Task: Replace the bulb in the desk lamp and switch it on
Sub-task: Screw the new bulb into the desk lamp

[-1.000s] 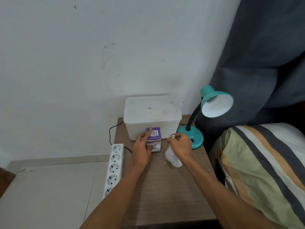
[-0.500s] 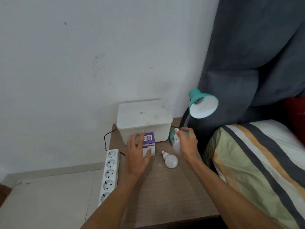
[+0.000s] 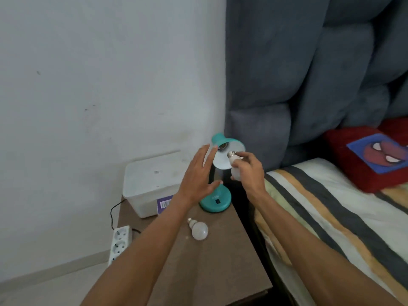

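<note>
**Bulb raised to the lamp shade**

The right hand (image 3: pixel 248 171) is clamped around a white screw-base light bulb (image 3: pixel 234 165), its metal thread pointing up and left toward the open mouth of the teal desk lamp's shade (image 3: pixel 229 154); the dark socket (image 3: pixel 221 147) inside the shade shows bare, and the thread is close to it but apart; the left hand (image 3: pixel 196 175) hovers with fingers spread and empty, just beside the shade's left rim; the lamp's round teal base (image 3: pixel 215 200) stands on the brown wood-grain table (image 3: pixel 198 272); a second white bulb (image 3: pixel 198 229) lies on its side on the table, near the base; a white plastic lidded box (image 3: pixel 152 182) sits by the wall, a purple carton (image 3: pixel 164 203) against its front; a white power strip (image 3: pixel 120 241) lies left of the table.
</note>
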Motion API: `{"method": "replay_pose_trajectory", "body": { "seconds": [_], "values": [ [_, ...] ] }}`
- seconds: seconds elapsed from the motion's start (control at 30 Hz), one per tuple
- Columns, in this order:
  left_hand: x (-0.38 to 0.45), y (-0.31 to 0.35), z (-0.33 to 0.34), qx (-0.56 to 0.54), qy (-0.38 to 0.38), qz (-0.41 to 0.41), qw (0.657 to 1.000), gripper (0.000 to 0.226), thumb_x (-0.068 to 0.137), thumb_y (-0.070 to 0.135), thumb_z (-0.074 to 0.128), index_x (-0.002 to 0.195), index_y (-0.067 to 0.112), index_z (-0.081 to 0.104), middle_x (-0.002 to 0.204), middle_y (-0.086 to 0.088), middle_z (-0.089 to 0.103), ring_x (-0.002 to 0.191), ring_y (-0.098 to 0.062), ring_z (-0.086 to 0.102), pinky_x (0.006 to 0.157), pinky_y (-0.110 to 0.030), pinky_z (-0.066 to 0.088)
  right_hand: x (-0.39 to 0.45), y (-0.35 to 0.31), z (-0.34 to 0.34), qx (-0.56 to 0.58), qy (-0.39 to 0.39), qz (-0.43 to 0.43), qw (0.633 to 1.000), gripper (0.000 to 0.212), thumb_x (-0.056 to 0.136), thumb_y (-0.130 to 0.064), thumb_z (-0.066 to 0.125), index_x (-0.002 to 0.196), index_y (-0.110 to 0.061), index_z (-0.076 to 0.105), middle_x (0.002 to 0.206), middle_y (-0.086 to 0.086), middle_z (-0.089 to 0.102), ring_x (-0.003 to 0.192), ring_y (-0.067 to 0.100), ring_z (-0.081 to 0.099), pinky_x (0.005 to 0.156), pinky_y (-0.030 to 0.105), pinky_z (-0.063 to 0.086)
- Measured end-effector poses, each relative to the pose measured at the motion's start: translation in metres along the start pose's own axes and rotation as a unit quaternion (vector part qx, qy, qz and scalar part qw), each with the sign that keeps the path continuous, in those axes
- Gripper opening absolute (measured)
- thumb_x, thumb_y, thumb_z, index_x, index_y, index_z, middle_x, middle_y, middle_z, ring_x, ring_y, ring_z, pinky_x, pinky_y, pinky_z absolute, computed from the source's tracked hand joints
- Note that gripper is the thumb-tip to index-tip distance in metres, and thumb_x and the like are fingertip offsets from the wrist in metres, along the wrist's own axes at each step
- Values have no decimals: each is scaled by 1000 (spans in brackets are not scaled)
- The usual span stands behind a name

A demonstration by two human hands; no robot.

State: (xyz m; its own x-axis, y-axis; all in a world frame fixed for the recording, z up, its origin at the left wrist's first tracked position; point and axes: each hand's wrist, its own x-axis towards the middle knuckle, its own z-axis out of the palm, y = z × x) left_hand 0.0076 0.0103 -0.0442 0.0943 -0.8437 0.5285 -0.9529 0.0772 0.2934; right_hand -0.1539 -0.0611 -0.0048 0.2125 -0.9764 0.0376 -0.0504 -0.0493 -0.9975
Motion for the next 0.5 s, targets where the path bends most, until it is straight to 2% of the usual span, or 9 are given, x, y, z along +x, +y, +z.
{"method": "replay_pose_trajectory", "body": {
  "seconds": [0.1,0.2,0.37,0.43,0.5],
  "values": [
    [25,0,4,-21,-39,6,999,121,77,31,88,165,19,7,172,-12,8,159,-29,8,125,-38,23,9,-8,-7,-87,-28,-36,995,59,51,-27,66,110,-24,61,108,1,65,96,20,64,86,43,55],
    [41,-4,11,-39,-59,10,997,123,78,22,88,164,24,0,172,-10,2,159,-27,8,119,-33,29,17,-10,-7,-139,-29,-53,988,60,59,-23,77,116,-16,58,111,3,63,101,21,61,89,34,52],
    [48,-14,20,-50,-61,12,997,112,83,4,78,164,28,5,171,-9,14,157,-24,20,119,-37,37,27,0,-2,-225,-17,-129,966,58,69,-25,79,123,-17,60,118,5,64,108,25,58,90,31,47],
    [49,-15,21,-51,-56,9,997,111,83,-1,76,163,32,6,170,-6,19,154,-23,27,113,-37,44,28,5,1,-244,-15,-148,958,60,72,-27,81,128,-18,59,122,6,58,108,24,57,90,26,42],
    [50,-15,21,-49,-57,8,997,112,83,1,76,162,37,6,170,-3,20,149,-23,36,106,-38,50,28,8,4,-249,-7,-165,954,62,74,-29,81,130,-20,58,123,5,56,107,23,58,89,28,43]
  ]
}}
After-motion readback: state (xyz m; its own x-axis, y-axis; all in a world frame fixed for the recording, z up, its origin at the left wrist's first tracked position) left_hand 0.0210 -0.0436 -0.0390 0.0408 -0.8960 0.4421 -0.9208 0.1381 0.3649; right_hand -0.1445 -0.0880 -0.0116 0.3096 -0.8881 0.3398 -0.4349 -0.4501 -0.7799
